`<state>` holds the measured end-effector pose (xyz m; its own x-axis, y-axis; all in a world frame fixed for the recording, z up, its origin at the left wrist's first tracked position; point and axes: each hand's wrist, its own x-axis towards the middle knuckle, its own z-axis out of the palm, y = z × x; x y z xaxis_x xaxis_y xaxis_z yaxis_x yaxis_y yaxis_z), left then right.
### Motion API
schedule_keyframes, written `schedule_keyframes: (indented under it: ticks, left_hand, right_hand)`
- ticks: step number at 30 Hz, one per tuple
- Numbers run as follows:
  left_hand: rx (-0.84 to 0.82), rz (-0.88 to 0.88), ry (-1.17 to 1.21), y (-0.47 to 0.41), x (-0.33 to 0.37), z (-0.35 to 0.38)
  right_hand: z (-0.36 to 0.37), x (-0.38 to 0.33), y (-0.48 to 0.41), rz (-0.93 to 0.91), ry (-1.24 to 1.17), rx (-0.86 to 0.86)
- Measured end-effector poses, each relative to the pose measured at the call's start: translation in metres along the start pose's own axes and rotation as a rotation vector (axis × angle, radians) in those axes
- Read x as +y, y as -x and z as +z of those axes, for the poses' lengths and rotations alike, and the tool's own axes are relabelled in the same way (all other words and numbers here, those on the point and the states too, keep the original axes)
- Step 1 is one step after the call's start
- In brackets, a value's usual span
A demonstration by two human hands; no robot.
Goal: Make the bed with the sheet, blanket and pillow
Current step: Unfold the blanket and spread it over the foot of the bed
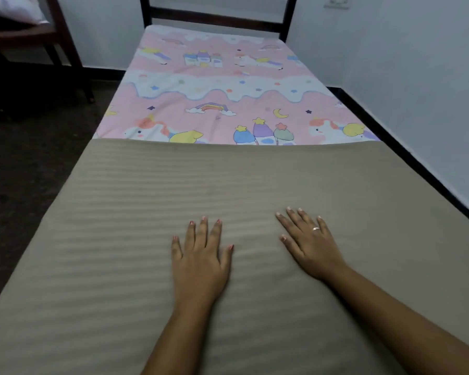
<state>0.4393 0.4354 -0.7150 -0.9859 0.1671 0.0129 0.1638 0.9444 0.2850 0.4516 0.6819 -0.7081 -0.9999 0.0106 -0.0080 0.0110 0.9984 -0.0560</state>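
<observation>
A pink sheet printed with unicorns and rainbows lies flat over the far half of the bed. A beige striped blanket covers the near half, its far edge running straight across the bed. My left hand rests palm down on the blanket near the middle, fingers spread. My right hand, with a ring on one finger, lies flat on the blanket a little to the right, fingers apart. Neither hand holds anything. A pillow with a pale print sits on a chair at the top left, partly cut off.
A dark wooden headboard stands at the far end against a white wall. Another white wall with a dark skirting runs along the bed's right side. A dark wooden chair stands on the dark floor at the left.
</observation>
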Motion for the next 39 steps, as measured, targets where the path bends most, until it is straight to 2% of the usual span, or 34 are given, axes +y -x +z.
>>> schedule_keyframes:
  ticks: [15, 23, 30, 35, 39]
  left_hand:
    - [0.05, -0.042, -0.065, -0.007, 0.005, 0.013]
    - [0.109, -0.085, -0.195, -0.009, 0.02, 0.026]
    - [0.116, -0.109, -0.204, -0.003, 0.013, 0.022]
    - [0.09, -0.12, -0.204, 0.004, 0.018, 0.012]
    - [0.057, -0.196, -0.163, 0.016, 0.035, 0.011]
  right_hand:
    - [0.018, 0.006, -0.004, -0.024, -0.027, 0.151]
    - [0.036, 0.011, -0.003, -0.057, -0.081, 0.256]
    - [0.032, 0.007, 0.0, -0.056, -0.121, 0.287]
    - [0.011, 0.018, 0.007, 0.082, -0.122, 0.211]
    - [-0.008, 0.108, 0.036, 0.246, -0.033, 0.119]
